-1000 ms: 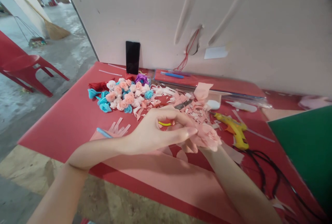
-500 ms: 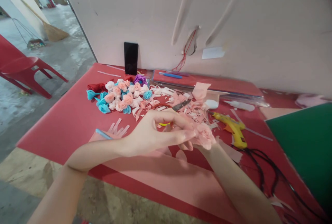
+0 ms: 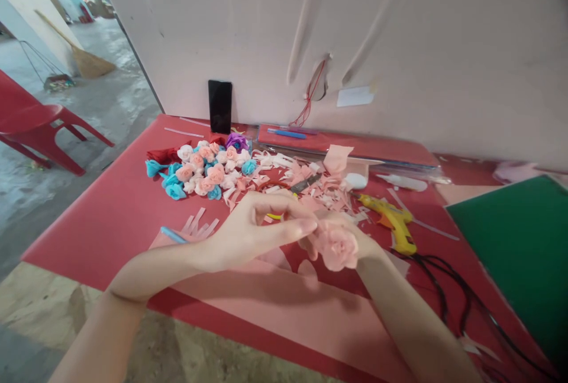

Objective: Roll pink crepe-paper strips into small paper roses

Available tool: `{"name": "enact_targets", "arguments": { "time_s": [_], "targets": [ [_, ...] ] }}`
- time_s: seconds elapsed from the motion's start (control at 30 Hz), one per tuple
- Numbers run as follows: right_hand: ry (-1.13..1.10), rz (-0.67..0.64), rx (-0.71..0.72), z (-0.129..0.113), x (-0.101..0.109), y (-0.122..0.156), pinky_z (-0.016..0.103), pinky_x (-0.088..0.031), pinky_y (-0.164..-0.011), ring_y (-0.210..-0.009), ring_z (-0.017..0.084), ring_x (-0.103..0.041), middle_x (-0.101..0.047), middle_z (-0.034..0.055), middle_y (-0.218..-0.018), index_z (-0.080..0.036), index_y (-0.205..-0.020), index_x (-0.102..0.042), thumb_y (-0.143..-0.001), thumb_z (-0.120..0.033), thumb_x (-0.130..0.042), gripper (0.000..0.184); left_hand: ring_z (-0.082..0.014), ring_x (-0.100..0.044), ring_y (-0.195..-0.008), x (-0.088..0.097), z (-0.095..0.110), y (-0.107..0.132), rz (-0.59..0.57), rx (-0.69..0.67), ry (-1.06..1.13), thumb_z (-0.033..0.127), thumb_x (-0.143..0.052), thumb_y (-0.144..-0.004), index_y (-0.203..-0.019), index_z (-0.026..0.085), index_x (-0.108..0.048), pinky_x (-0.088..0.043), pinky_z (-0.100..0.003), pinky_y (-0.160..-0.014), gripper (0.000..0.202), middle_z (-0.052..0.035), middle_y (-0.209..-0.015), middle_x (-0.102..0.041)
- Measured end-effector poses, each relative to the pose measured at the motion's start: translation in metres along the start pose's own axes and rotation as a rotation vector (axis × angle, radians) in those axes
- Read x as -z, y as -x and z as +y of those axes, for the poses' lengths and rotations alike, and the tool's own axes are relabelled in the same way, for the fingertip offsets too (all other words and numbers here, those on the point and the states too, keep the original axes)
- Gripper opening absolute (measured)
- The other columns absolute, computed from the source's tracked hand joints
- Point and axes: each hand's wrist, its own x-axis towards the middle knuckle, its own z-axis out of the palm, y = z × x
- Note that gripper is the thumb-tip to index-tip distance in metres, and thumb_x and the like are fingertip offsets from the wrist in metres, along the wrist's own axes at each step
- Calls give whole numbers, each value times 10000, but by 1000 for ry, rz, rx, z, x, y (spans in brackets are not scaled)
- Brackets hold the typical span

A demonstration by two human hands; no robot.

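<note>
A pink paper rose (image 3: 338,247) is held up over the red table, its bloom turned toward me. My left hand (image 3: 261,226) pinches the rose's left edge between thumb and fingers. Behind the bloom is my right hand (image 3: 357,235), closed about its base, with most of its fingers hidden. Below both hands lies a long pink paper sheet (image 3: 284,306) with a few cut petals (image 3: 307,270). Pink and white paper scraps (image 3: 326,187) are heaped just beyond the hands, and scissors (image 3: 306,183) lie partly among them.
Finished paper roses (image 3: 208,170) are piled at the left. A yellow glue gun (image 3: 394,223) with a black cable rests at the right, near a green board (image 3: 515,247). A phone (image 3: 220,106) leans on the white panel. A blue pen (image 3: 173,235) lies at the left.
The rose has turned so its bloom faces me more, and it sits slightly lower and further left. Both hands keep hold of it. The whole view has shifted a little.
</note>
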Motion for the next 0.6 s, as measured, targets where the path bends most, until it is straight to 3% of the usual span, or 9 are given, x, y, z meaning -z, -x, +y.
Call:
{"name": "enact_targets", "arguments": {
  "time_s": [0.03,0.1,0.2,0.3,0.43,0.6],
  "targets": [
    [-37,-7,71,-7,3,-1,307,-513,-726,-773,137,-589,-610,11,-759,-162,-732,-594,-931,-486,-354,449,-72,-534,-667,1,2,0,-7,-6,-45,111,-575,-798,-627,173,-645,-441,-195,-679,195,33,-640,-610],
    [-86,6,183,-21,10,-4,293,-490,-731,-730,124,-544,-545,-7,-637,-177,-630,-529,-930,-533,-270,533,-76,-495,-666,4,7,0,-43,-11,-123,96,-538,-805,-577,171,-614,-416,-198,-687,252,37,-600,-584],
    [-84,35,273,-37,17,-5,306,-448,-763,-758,119,-499,-555,-1,-705,-190,-735,-547,-957,-423,-309,400,-87,-452,-632,6,14,0,-81,-6,-243,126,-512,-817,-538,168,-571,-395,-225,-680,288,35,-562,-542],
    [74,76,337,-46,23,0,288,-414,-719,-753,124,-436,-544,9,-735,-202,-851,-552,-972,-353,-298,319,-100,-455,-645,7,20,1,-81,-12,-337,144,-521,-809,-560,168,-565,-394,-240,-678,254,24,-582,-550],
    [245,63,337,-55,29,7,298,-389,-734,-751,141,-389,-530,7,-707,-210,-865,-534,-979,-257,-289,274,-108,-498,-700,5,24,4,-100,-53,-381,143,-541,-807,-643,162,-599,-415,-245,-712,175,1,-668,-612],
    [311,55,325,-60,31,10,299,-374,-717,-769,148,-397,-546,15,-734,-206,-935,-536,-961,-165,-309,233,-105,-462,-638,3,25,7,-97,-113,-424,118,-594,-756,-619,162,-604,-406,-250,-661,144,14,-604,-578]
  ]
}}
